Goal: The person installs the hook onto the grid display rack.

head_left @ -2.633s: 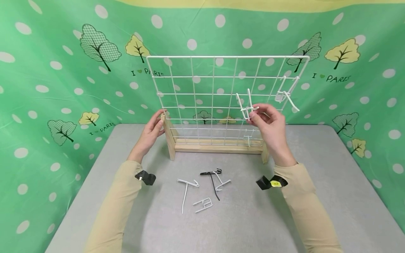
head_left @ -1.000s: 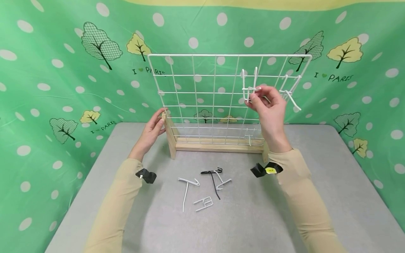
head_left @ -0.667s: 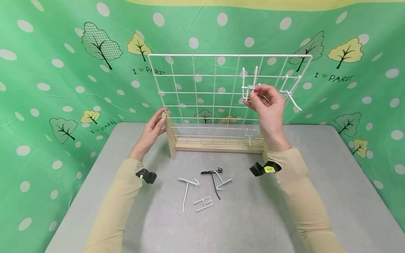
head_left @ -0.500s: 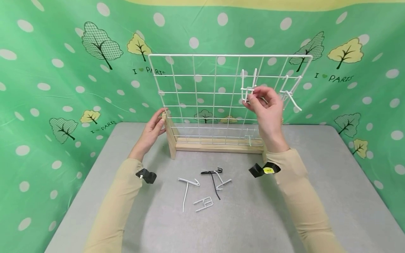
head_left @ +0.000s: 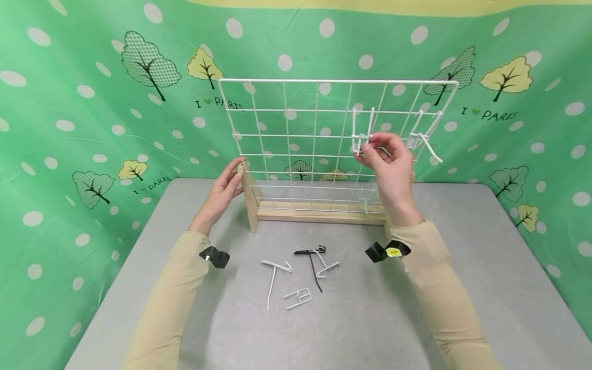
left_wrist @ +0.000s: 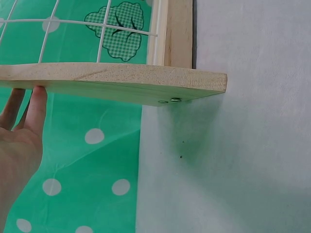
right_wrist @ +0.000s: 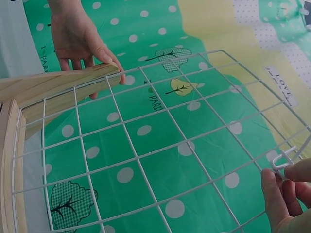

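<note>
My left hand (head_left: 223, 189) grips the top of the left wooden upright (head_left: 250, 200) of the stand; in the right wrist view its thumb lies over the wood. Between thumb and fingers, my right hand (head_left: 393, 172) pinches a white wire hook (head_left: 354, 126). The hook's two prongs point up at the second horizontal wire of the white grid panel (head_left: 333, 80). Whether they are hooked over that wire, I cannot tell. In the right wrist view only a bent end of the hook (right_wrist: 282, 162) shows beside the fingertips.
Another white hook (head_left: 425, 141) hangs at the grid's upper right, and a smaller one (head_left: 365, 201) hangs low. On the grey table (head_left: 351, 318) lie a white hook (head_left: 271, 282), a black hook (head_left: 302, 252), a white hook (head_left: 329, 268) touching it and a forked wire piece (head_left: 300, 296).
My right hand has lifted the hook from lower on the grid to the second wire, then come down slightly over the last half second. The left hand stays in place.
</note>
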Available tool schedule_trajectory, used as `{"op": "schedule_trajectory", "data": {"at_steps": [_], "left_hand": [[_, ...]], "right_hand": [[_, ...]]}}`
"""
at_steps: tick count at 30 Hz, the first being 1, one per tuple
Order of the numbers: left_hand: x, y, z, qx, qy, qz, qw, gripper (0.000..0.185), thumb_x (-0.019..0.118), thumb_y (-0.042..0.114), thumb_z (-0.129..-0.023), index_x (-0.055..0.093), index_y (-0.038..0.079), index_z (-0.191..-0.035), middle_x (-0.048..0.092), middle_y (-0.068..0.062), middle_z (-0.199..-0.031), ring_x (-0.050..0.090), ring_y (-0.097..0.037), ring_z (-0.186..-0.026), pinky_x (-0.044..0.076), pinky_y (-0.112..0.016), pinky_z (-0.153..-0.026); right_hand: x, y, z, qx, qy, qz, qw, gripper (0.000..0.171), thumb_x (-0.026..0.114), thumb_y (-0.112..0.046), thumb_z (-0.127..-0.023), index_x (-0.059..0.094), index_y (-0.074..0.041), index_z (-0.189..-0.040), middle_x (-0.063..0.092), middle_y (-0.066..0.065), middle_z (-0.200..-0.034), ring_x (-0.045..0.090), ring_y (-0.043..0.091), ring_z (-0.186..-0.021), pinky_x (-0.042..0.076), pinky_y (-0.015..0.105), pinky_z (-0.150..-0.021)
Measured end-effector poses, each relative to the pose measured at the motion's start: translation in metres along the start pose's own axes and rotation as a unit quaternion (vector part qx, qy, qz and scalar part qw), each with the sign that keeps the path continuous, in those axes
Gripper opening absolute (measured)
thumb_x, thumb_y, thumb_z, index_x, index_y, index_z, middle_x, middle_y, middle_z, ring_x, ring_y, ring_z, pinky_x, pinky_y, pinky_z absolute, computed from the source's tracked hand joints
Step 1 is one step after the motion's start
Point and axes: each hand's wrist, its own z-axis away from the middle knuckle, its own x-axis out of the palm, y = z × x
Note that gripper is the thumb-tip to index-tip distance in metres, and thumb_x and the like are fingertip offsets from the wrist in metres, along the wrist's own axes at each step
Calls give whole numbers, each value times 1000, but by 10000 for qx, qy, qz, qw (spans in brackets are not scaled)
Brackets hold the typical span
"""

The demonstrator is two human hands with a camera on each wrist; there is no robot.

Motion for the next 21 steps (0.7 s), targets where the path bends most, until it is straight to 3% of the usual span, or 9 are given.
{"op": "schedule_trajectory", "data": {"at_steps": [21], "left_hand": [[1,1,1,3,1,-49,10000,46,38,22,-106,31,18,-151,40,-21,-142,38,-35,-131,37,-54,-104]], "right_hand": [[-14,17,19,396,-186,157,9989,15,58,12,-89,57,5,-103,55,14,-92,66,19,-78,58,35,-76]]}}
